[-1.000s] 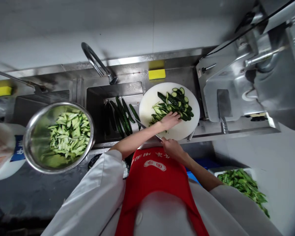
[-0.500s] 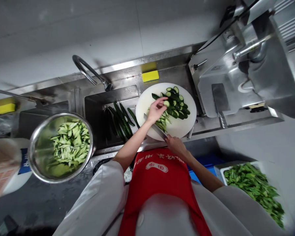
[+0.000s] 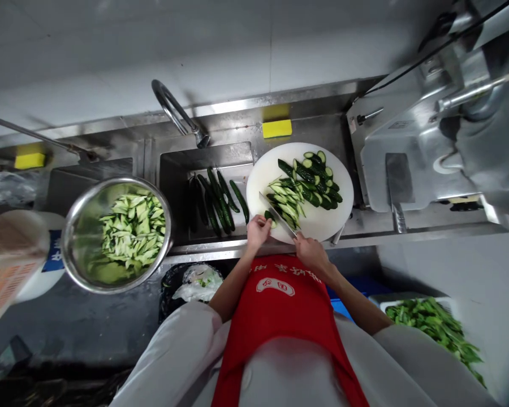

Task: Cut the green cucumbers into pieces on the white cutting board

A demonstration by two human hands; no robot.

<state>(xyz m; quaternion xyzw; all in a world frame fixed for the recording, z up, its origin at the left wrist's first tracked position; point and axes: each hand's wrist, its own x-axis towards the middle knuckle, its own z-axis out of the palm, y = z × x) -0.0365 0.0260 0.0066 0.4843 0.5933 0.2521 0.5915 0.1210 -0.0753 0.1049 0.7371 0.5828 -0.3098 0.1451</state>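
Note:
My left hand (image 3: 259,230) is closed on a short piece of cucumber (image 3: 270,219) at the near left edge of the round white cutting board (image 3: 258,175). With my right hand (image 3: 309,250) I grip the handle of a knife (image 3: 281,219), its blade slanting up and left beside that piece. Just beyond the blade lies a heap of sliced cucumber (image 3: 289,198). Cut cucumber chunks (image 3: 318,180) are piled on the board's right half. Whole cucumbers (image 3: 220,203) rest in the sink left of the board.
A steel bowl (image 3: 71,237) of cucumber slices stands at the left. Behind the sink rises a faucet (image 3: 173,110), with a yellow sponge (image 3: 277,129) behind the board. A cleaver (image 3: 396,186) lies at right. Below are a bin bag (image 3: 167,294) and a crate of leafy greens (image 3: 436,328).
My left hand has moved from the chunk pile to the board's near left edge, bringing a cucumber piece beside the blade. The knife stays in my right hand. The view has shifted.

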